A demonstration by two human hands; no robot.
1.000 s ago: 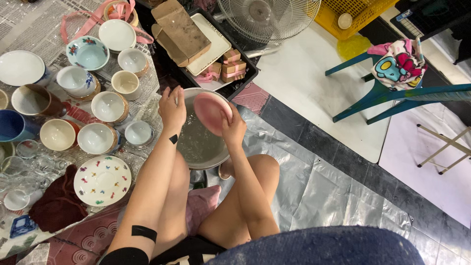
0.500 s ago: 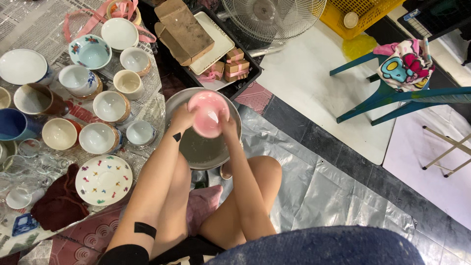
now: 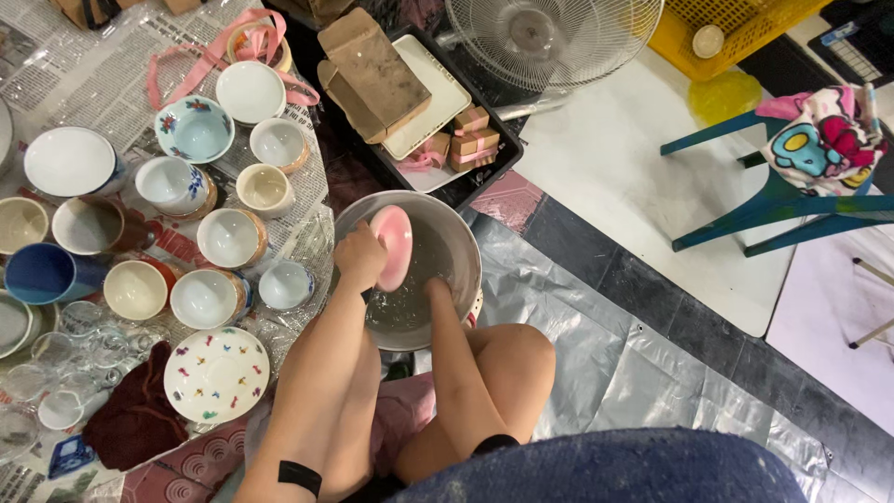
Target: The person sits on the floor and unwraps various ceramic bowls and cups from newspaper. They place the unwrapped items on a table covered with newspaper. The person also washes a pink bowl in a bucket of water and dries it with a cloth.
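Observation:
My left hand (image 3: 359, 258) grips a pink plate (image 3: 395, 246) by its edge and holds it upright over a metal basin (image 3: 454, 244) with water in it. My right hand (image 3: 436, 291) is dipped into the water in the basin, below the plate; its fingers are blurred under the surface. The basin sits on the floor between my knees.
To the left, several cups and bowls (image 3: 196, 130) stand on newspaper, with a spotted plate (image 3: 216, 374) and a dark red cloth (image 3: 138, 419) nearer me. A black tray (image 3: 484, 163) with small boxes lies behind the basin. A fan (image 3: 549, 37) and a teal stool (image 3: 773, 200) stand to the right.
The pink plate has turned from facing up to standing on edge in my left hand. My right hand let go of it and went down into the water.

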